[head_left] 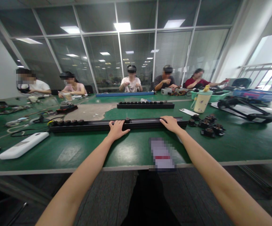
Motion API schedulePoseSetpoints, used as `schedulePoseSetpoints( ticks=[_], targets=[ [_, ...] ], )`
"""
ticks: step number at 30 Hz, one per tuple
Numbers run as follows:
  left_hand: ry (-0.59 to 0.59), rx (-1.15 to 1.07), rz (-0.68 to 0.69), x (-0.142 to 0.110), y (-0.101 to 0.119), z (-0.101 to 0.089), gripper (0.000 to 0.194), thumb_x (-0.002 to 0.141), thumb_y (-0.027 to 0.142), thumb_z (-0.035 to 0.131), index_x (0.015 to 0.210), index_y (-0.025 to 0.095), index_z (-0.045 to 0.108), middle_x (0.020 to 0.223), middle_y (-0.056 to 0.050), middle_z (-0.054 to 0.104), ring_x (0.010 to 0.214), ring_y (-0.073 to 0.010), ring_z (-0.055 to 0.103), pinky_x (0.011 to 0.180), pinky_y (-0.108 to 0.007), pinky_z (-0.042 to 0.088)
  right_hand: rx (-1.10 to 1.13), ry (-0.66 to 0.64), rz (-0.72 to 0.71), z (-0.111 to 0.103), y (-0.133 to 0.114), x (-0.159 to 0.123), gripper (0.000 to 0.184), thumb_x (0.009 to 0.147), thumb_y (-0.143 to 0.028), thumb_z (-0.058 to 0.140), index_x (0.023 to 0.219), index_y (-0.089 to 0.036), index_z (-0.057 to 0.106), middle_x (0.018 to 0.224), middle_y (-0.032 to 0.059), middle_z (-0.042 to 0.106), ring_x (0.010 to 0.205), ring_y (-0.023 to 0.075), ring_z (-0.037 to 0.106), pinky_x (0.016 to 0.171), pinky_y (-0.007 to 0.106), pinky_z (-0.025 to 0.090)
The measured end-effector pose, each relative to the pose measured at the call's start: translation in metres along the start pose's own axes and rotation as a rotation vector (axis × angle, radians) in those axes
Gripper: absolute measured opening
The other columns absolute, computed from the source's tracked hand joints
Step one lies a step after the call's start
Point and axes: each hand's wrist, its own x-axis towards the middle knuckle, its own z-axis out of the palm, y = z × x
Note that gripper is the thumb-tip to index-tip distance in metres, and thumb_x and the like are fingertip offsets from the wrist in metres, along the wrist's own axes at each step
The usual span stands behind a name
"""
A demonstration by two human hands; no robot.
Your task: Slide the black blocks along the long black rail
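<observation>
A long black rail [145,125] lies crosswise on the green table in front of me, with a channel along its top. Several small dark blocks [73,122] sit in its left part, and a single block [127,120] sits in the channel by my left fingers. My left hand [118,129] grips the rail near its middle, fingers bent over the top and thumb stretched along the near side. Close to the right end, my right hand [171,124] is closed over the rail, its fingers on the top edge and its thumb hidden.
Loose black blocks [211,125] lie right of the rail. Behind it is a second black rail [145,105] with blocks. A blurred phone-like object [162,153] lies at the front edge, a white case [24,145] at left, a yellow cup [200,102] at right. Several people sit across.
</observation>
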Motion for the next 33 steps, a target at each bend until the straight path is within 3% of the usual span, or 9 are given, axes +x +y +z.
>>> schedulePoseSetpoints(
  ticks=[8,13,20,33],
  targets=[
    [0.03,-0.006,0.019,0.0,0.001,0.001,0.059,0.092,0.058,0.057,0.14,0.025,0.058,0.139,-0.016,0.063,0.132,-0.0369,0.05,0.112,-0.055,0.02,0.003,-0.005,0.006,-0.001,-0.002,0.0,0.047,0.105,-0.049,0.039,0.134,-0.025,0.068,0.141,0.0082,0.066,0.131,0.0308,0.056,0.109,0.049,0.043],
    [0.06,-0.017,-0.055,0.0,0.004,-0.006,0.046,0.093,0.057,0.056,0.128,0.028,0.066,0.131,-0.013,0.068,0.128,-0.0346,0.054,0.113,-0.055,0.021,-0.016,-0.005,0.006,-0.001,-0.002,0.0,0.045,0.106,-0.047,0.04,0.133,-0.026,0.068,0.141,0.0073,0.066,0.131,0.0293,0.056,0.108,0.047,0.044],
    [0.085,-0.181,-0.095,0.004,0.003,-0.014,0.036,0.093,0.049,0.06,0.12,0.026,0.067,0.115,-0.007,0.077,0.116,-0.0279,0.066,0.118,-0.049,0.026,0.001,-0.005,0.014,-0.001,-0.003,-0.001,0.044,0.105,-0.047,0.041,0.133,-0.027,0.068,0.141,0.0067,0.066,0.132,0.0287,0.056,0.108,0.047,0.044],
    [0.085,-0.152,-0.045,0.004,0.006,-0.013,0.029,0.093,0.047,0.06,0.112,0.026,0.069,0.12,-0.007,0.076,0.118,-0.0281,0.066,0.123,-0.051,0.023,0.002,-0.008,0.012,-0.004,-0.006,-0.003,0.045,0.105,-0.047,0.041,0.134,-0.026,0.068,0.142,0.007,0.065,0.132,0.0292,0.055,0.109,0.047,0.043]
  ],
)
